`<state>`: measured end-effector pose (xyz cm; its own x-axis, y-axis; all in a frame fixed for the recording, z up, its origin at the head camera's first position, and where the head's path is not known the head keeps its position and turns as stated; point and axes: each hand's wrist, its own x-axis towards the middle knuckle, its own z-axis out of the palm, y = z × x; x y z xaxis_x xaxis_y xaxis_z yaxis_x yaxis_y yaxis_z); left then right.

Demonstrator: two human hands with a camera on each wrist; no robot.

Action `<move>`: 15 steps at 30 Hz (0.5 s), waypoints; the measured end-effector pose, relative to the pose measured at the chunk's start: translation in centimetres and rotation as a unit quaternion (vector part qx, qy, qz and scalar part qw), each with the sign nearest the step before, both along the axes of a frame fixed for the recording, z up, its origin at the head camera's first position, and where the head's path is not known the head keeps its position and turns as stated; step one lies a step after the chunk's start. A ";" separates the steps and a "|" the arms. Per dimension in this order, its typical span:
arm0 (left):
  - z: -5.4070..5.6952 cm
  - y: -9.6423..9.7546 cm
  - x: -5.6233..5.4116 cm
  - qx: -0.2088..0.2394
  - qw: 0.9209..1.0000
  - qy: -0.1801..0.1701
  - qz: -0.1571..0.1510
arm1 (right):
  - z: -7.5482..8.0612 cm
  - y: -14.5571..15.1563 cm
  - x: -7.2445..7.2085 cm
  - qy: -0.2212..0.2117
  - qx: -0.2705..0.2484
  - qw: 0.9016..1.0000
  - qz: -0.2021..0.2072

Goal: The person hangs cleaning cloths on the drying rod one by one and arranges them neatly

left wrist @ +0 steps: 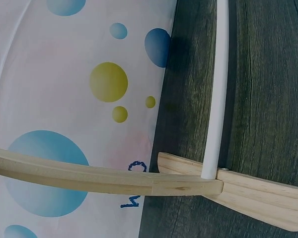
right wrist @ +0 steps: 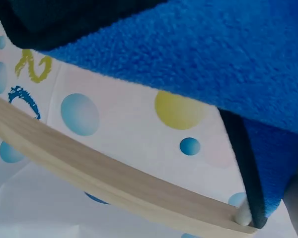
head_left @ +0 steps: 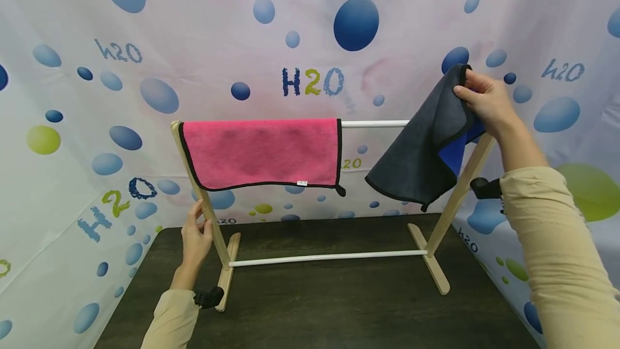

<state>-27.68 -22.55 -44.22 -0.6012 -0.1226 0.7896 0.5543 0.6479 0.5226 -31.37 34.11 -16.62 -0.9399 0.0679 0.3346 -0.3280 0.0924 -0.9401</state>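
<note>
High at the right, my right hand (head_left: pixel 489 98) pinches the edge of a microfibre towel, grey on one face and blue on the other, edged in black. The grey side of this towel (head_left: pixel 416 144) hangs down in front of the drying rack's top bar (head_left: pixel 373 124); its blue side (right wrist: pixel 203 59) fills the top of the right wrist view. My left hand (head_left: pixel 196 238) is at the rack's left wooden post (head_left: pixel 215 225), with fingers loosely bent beside it. Over the left part of the bar hangs a pink towel (head_left: pixel 261 152) with black trim.
The rack's feet (head_left: pixel 431 263) stand on a dark wooden table (head_left: pixel 329 300). A white lower bar (head_left: pixel 329 257) joins the two sides. Behind everything hangs a white curtain (head_left: pixel 194 9) printed with bubbles and H2O lettering. The right post (right wrist: pixel 114 173) slants below the blue cloth.
</note>
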 end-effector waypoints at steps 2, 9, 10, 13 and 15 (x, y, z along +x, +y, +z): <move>0.0 0.0 -0.1 0.001 1.000 0.000 -0.004 | -0.2 0.1 0.0 0.003 0.012 1.000 -0.002; -0.1 0.0 -0.2 0.014 1.000 0.004 -0.011 | -0.6 0.0 -0.2 0.013 0.037 0.999 -0.010; -0.1 -0.1 -0.2 0.015 1.000 0.005 -0.012 | -0.6 -0.1 -0.2 0.013 0.044 0.999 -0.012; -0.1 -0.2 -0.2 0.015 1.000 0.001 -0.014 | -0.8 -0.3 -0.2 0.010 0.064 0.998 -0.018; -0.2 -0.2 -0.2 0.012 1.000 -0.001 -0.011 | -0.9 -0.4 -0.3 0.008 0.078 0.997 -0.021</move>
